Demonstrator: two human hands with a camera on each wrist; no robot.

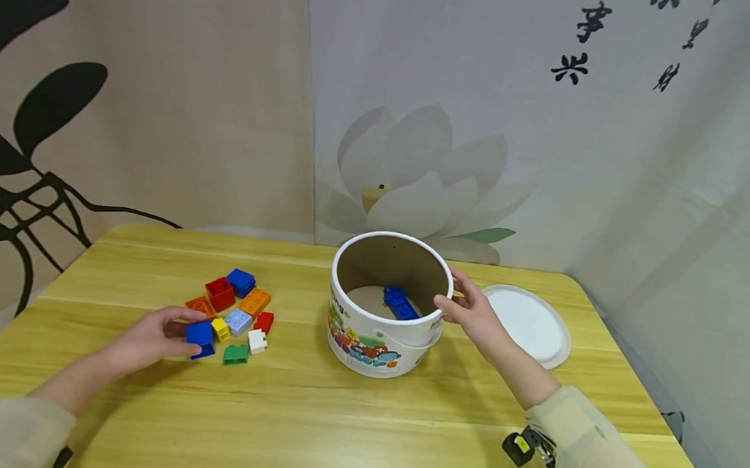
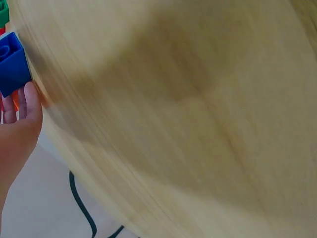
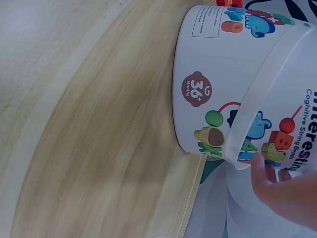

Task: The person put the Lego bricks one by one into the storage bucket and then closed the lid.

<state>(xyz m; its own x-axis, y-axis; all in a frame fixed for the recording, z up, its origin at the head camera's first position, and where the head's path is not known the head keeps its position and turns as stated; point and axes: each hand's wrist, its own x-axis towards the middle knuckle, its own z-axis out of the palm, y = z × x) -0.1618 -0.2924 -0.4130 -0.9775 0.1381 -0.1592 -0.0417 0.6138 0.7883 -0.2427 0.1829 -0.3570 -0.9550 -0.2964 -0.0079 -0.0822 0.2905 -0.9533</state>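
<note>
On the left of the table my left hand (image 1: 145,337) pinches a blue toy brick (image 1: 201,338) between thumb and fingers; its hollow side shows in the left wrist view. Close around it lie a yellow brick (image 1: 220,329), a green brick (image 1: 235,354) and an orange-red brick (image 1: 201,306), partly covered by the fingers. My right hand (image 1: 475,312) grips the rim of a white printed bucket (image 1: 366,347), thumb at the top edge and fingers down the outer wall. Inside the bucket, blue bricks (image 1: 399,303) rest on the bottom.
Beyond the held brick are red (image 1: 220,293), blue (image 1: 240,282), orange (image 1: 254,302), light blue (image 1: 239,322), small red (image 1: 264,322) and white (image 1: 257,341) bricks. A white round lid (image 1: 529,327) lies right of the bucket. Printed curtains (image 1: 423,120) hang behind the wooden table (image 1: 306,434).
</note>
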